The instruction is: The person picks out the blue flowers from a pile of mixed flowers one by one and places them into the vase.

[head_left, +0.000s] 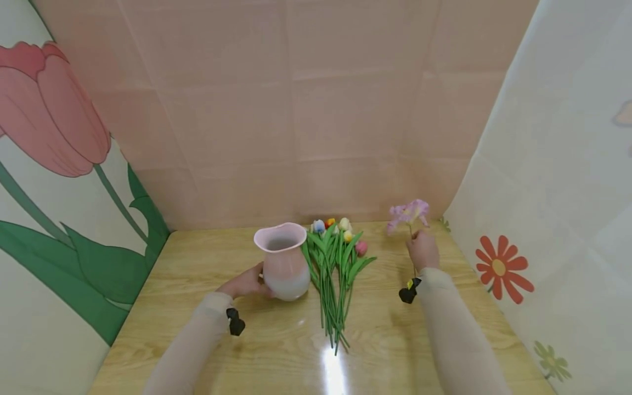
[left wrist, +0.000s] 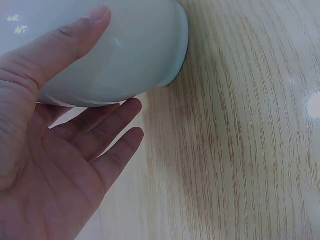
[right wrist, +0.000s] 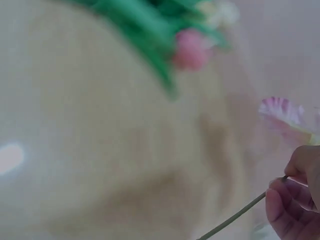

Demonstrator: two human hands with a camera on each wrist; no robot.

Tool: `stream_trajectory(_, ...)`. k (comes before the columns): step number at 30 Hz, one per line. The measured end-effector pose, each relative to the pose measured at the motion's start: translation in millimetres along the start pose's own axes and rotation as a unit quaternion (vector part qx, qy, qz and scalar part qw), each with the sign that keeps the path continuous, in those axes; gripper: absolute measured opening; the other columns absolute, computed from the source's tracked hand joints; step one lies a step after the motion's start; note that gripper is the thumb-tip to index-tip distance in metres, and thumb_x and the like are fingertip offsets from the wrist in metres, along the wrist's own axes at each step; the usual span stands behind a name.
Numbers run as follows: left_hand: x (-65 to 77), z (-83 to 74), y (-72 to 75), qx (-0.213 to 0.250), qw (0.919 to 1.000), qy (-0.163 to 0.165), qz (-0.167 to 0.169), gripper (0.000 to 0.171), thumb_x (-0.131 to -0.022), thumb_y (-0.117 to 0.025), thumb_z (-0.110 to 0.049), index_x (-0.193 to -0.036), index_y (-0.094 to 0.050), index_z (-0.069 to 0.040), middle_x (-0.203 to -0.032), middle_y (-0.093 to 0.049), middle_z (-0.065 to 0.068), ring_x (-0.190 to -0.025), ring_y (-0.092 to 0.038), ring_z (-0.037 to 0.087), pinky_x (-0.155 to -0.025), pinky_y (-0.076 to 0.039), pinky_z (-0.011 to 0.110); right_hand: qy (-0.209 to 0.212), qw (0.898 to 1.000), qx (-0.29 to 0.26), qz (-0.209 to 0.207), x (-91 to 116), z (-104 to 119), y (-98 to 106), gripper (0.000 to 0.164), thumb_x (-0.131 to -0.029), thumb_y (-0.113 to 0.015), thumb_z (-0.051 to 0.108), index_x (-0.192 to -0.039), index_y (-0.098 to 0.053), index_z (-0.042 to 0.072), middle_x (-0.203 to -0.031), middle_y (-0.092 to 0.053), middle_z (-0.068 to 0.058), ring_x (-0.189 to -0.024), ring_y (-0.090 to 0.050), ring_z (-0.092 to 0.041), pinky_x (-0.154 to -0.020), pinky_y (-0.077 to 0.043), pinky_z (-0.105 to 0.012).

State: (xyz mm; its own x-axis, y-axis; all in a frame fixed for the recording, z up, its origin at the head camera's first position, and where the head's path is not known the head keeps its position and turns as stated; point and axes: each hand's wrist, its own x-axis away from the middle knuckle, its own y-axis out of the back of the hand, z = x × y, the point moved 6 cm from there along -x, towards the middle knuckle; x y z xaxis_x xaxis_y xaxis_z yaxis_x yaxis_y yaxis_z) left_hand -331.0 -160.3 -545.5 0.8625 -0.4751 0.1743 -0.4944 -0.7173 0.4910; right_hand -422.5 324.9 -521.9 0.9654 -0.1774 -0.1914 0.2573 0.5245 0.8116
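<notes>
A pink-and-white vase (head_left: 286, 269) with a wavy rim is at the middle left of the table, its mouth up. My left hand (head_left: 249, 282) holds its left side. Up close, the thumb (left wrist: 75, 42) lies along the vase's pale wall (left wrist: 135, 55), with the fingers around the other side. Out to the right, my right hand (head_left: 423, 250) pinches the thin stem (right wrist: 235, 216) of a pink-purple artificial flower (head_left: 408, 213) between thumb and fingers. The bloom (right wrist: 285, 117) sits above the hand, partly cut off in the right wrist view.
Right beside the vase lies a bunch of artificial tulips (head_left: 338, 274), stems toward me, with blue, orange, white, yellow and pink heads. A pink backdrop (head_left: 296, 109) closes off the back of the wooden table (head_left: 197, 258). Printed sheets with flowers stand on both sides.
</notes>
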Motion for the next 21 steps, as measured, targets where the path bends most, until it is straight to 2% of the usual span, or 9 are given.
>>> stream_trajectory(2, 0.6, -0.1, 0.3, 0.002, 1.0, -0.001, 0.001, 0.081, -0.072, -0.079, -0.014, -0.137, -0.031, -0.001, -0.117, -0.048, 0.013, -0.104, -0.049, 0.025, -0.088, -0.041, 0.04, -0.006, 0.999, 0.021, 0.024, 7, -16, -11, 0.02, -0.085, -0.054, 0.011, -0.095, -0.058, -0.006, -0.092, -0.062, -0.024, -0.077, -0.058, -0.035, -0.063, -0.046, -0.047)
stream_trajectory(7, 1.5, -3.0, 0.2, 0.007, 0.9999, -0.009, 0.003, 0.079, -0.073, -0.078, -0.013, -0.136, -0.032, -0.001, -0.115, -0.048, 0.013, -0.101, -0.05, 0.025, -0.086, -0.042, 0.039, 0.0, 0.995, 0.061, 0.079, 17, -43, -35, 0.017, -0.085, -0.057, 0.013, -0.076, -0.058, -0.002, -0.07, -0.058, -0.014, -0.061, -0.053, -0.027, -0.053, -0.042, -0.043)
stream_trajectory(9, 1.8, -4.5, -0.3, 0.009, 0.9999, -0.012, 0.005, 0.078, -0.073, -0.077, -0.012, -0.136, -0.033, -0.001, -0.115, -0.048, 0.013, -0.101, -0.051, 0.025, -0.086, -0.042, 0.038, 0.002, 0.993, 0.072, 0.099, 20, -49, -42, 0.018, -0.086, -0.057, 0.012, -0.087, -0.057, -0.006, -0.07, -0.058, -0.015, -0.062, -0.056, -0.029, -0.053, -0.043, -0.044)
stream_trajectory(10, 1.9, -5.0, -0.7, 0.01, 0.9998, -0.013, 0.007, 0.077, -0.074, -0.077, -0.012, -0.135, -0.033, -0.001, -0.114, -0.048, 0.013, -0.1, -0.051, 0.024, -0.085, -0.043, 0.038, 0.003, 0.991, 0.079, 0.107, 21, -52, -45, 0.022, -0.086, -0.058, 0.011, -0.098, -0.056, -0.007, -0.073, -0.06, -0.017, -0.064, -0.058, -0.031, -0.054, -0.044, -0.045)
stream_trajectory(12, 2.4, -6.0, -1.1, 0.012, 0.9998, -0.014, 0.009, 0.076, -0.074, -0.077, -0.012, -0.135, -0.033, 0.0, -0.114, -0.048, 0.013, -0.1, -0.051, 0.025, -0.084, -0.043, 0.037, 0.007, 0.989, 0.085, 0.118, 23, -54, -50, 0.04, -0.085, -0.058, 0.008, -0.12, -0.048, -0.008, -0.083, -0.062, -0.024, -0.071, -0.061, -0.036, -0.057, -0.047, -0.047)
stream_trajectory(14, 3.0, -6.7, -1.1, 0.012, 0.9998, -0.013, 0.01, 0.076, -0.074, -0.076, -0.012, -0.135, -0.033, -0.001, -0.114, -0.048, 0.013, -0.1, -0.051, 0.024, -0.084, -0.043, 0.036, 0.006, 0.988, 0.088, 0.129, 26, -55, -54, 0.057, -0.085, -0.057, 0.005, -0.136, -0.034, -0.005, -0.092, -0.061, -0.029, -0.076, -0.061, -0.038, -0.059, -0.048, -0.048)
stream_trajectory(16, 3.6, -7.5, -1.2, 0.013, 0.9997, -0.015, 0.012, 0.075, -0.075, -0.076, -0.011, -0.135, -0.032, 0.0, -0.115, -0.047, 0.013, -0.1, -0.051, 0.025, -0.084, -0.043, 0.036, 0.005, 0.984, 0.098, 0.146, 29, -53, -56, 0.052, -0.085, -0.057, 0.004, -0.133, -0.038, -0.008, -0.093, -0.062, -0.029, -0.075, -0.061, -0.036, -0.06, -0.048, -0.047)
stream_trajectory(18, 4.1, -8.2, -1.3, 0.014, 0.9997, -0.017, 0.011, 0.075, -0.075, -0.076, -0.011, -0.135, -0.032, 0.001, -0.115, -0.047, 0.014, -0.101, -0.051, 0.025, -0.085, -0.043, 0.037, 0.002, 0.979, 0.11, 0.171, 33, -47, -55, 0.041, -0.085, -0.056, 0.006, -0.123, -0.049, -0.01, -0.093, -0.062, -0.028, -0.075, -0.061, -0.035, -0.061, -0.048, -0.047)
stream_trajectory(21, 4.0, -7.3, -0.9, 0.012, 0.9998, -0.016, 0.008, 0.076, -0.075, -0.076, -0.011, -0.135, -0.032, 0.002, -0.116, -0.047, 0.014, -0.101, -0.051, 0.026, -0.085, -0.043, 0.038, -0.034, 0.966, 0.135, 0.219, 32, -32, -55, 0.031, -0.087, -0.055, 0.014, -0.106, -0.059, -0.011, -0.101, -0.061, -0.028, -0.084, -0.06, -0.039, -0.066, -0.047, -0.053)
